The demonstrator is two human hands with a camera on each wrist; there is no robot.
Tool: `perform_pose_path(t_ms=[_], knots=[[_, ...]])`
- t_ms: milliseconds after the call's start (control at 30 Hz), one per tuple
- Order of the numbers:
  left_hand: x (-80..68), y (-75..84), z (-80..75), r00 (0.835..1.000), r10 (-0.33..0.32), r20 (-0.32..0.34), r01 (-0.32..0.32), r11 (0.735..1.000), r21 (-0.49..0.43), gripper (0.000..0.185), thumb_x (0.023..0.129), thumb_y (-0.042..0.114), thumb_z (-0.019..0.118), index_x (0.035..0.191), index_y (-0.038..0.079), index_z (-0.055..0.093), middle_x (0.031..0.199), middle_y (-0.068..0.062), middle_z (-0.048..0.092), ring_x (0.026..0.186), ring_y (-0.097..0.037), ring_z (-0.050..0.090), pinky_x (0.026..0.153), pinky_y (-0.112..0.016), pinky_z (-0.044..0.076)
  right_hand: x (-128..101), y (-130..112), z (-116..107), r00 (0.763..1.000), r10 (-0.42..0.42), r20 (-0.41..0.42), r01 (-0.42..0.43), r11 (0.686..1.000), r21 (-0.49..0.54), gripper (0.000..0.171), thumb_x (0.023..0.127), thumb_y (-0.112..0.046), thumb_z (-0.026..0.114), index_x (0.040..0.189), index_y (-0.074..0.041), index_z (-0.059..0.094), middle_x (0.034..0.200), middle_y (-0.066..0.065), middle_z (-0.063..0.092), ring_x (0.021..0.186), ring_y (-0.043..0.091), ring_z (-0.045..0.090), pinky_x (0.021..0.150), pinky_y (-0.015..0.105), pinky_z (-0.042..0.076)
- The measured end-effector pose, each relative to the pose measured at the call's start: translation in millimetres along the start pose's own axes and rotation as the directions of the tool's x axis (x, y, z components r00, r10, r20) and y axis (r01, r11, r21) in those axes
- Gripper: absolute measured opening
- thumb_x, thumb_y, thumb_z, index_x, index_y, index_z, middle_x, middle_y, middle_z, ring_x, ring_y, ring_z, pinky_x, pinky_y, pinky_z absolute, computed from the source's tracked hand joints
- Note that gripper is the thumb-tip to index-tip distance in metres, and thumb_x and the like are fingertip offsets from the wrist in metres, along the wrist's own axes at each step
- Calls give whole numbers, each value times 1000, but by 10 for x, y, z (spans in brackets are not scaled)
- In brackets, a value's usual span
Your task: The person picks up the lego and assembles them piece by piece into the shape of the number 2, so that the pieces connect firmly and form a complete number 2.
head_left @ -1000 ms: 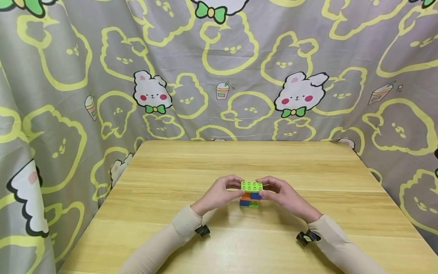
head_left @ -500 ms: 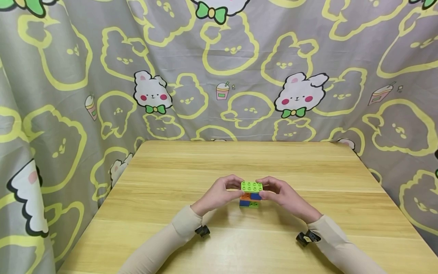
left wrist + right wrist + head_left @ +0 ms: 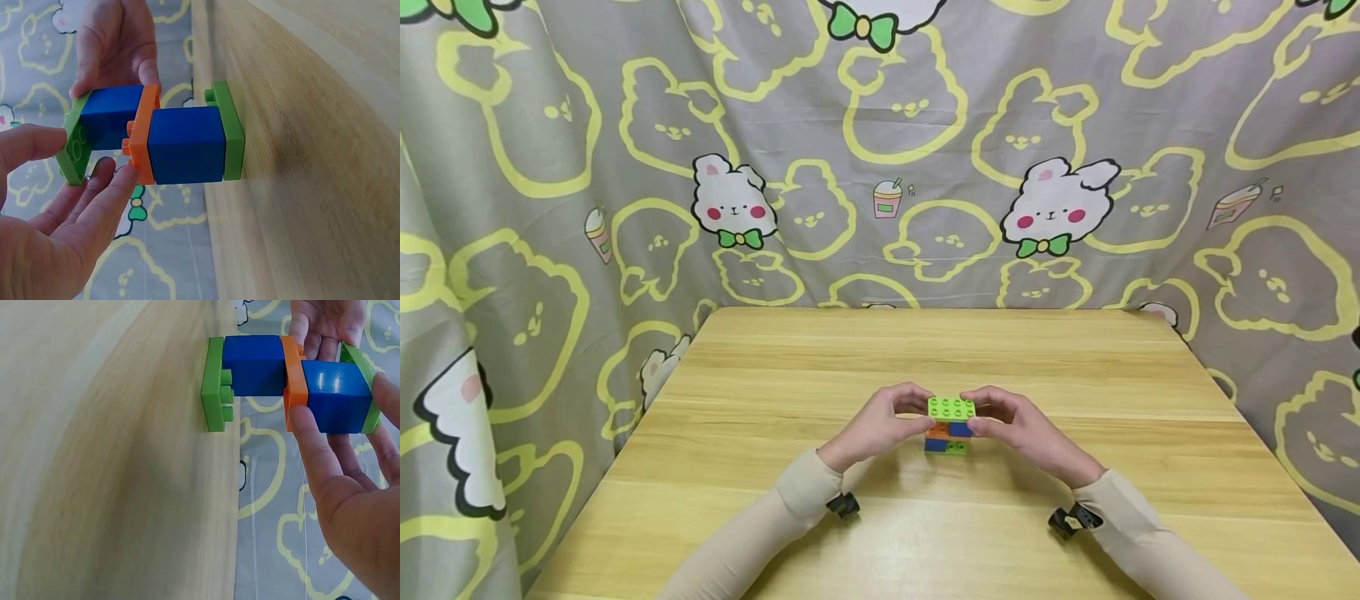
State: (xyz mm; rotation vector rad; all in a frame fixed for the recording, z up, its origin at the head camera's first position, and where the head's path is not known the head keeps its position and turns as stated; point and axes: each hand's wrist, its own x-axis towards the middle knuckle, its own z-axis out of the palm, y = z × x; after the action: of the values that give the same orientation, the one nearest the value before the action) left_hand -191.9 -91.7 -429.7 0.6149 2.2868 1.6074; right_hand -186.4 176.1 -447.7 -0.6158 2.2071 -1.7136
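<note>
A stack of toy building blocks stands upright on the table. Its lime green base plate (image 3: pixel 957 450) carries a blue block (image 3: pixel 186 145) on the left. Across that lies an orange plate (image 3: pixel 144 137), with a second blue block (image 3: pixel 337 397) on its right end and a lime green studded plate (image 3: pixel 952 407) on top. My left hand (image 3: pixel 886 423) holds the stack's left side, its digits at the top green plate and the orange plate. From the right, my right hand (image 3: pixel 1028 427) grips the upper blue block, top plate and orange plate edge. Some fingertips are hidden behind the stack.
The wooden table (image 3: pixel 820 358) extends around the hands to its far edge. A grey curtain (image 3: pixel 820 108) with yellow cartoon outlines hangs behind and at both sides. Black wrist devices (image 3: pixel 844 505) sit under the cuffs of the beige sleeves (image 3: pixel 752 533).
</note>
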Motion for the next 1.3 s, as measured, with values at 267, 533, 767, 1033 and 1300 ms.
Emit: perform_pose_path(t_ms=[267, 533, 767, 1033, 1300], knots=[[-9, 12, -5, 1000, -2, 1, 2, 1000, 8, 32, 95, 19, 74, 125, 10, 66, 116, -2, 72, 109, -17, 67, 97, -39, 54, -2, 1, 18, 1000, 21, -11, -22, 1000, -21, 42, 100, -28, 68, 138, -13, 59, 133, 13, 62, 127, 37, 57, 93, 27, 55], [9, -29, -13, 1000, 6, 5, -6, 1000, 6, 33, 95, 20, 73, 126, 12, 65, 117, -2, 70, 111, -17, 65, 97, -40, 54, -5, 1, 49, 999, -12, -33, 9, 998, -70, 41, 101, -26, 67, 138, -13, 54, 133, 12, 60, 130, 38, 55, 94, 27, 53], [7, -28, -22, 999, 53, 12, -53, 998, -23, 37, 94, 13, 73, 128, 7, 61, 120, -8, 69, 115, -21, 64, 94, -33, 56, 3, -7, 58, 996, -53, -70, 47, 995, -87, 34, 98, -22, 72, 126, -11, 56, 131, 11, 59, 127, 38, 58, 92, 29, 54], [-19, -36, -22, 998, 58, -4, -58, 998, -2, 32, 96, 18, 71, 125, 9, 61, 121, -8, 69, 114, -24, 66, 95, -34, 56, -9, -5, 39, 996, -49, -76, 42, 995, -91, 40, 91, -21, 79, 123, -13, 57, 132, 11, 58, 120, 34, 62, 86, 30, 57], [-39, -27, -31, 1000, 19, 3, -19, 1000, -11, 27, 100, 24, 68, 123, 12, 61, 126, -11, 65, 114, -30, 68, 93, -37, 58, -19, 30, 18, 998, -56, -30, 54, 996, -69, 32, 101, -23, 67, 127, -13, 52, 134, 16, 52, 118, 39, 63, 89, 38, 59]])
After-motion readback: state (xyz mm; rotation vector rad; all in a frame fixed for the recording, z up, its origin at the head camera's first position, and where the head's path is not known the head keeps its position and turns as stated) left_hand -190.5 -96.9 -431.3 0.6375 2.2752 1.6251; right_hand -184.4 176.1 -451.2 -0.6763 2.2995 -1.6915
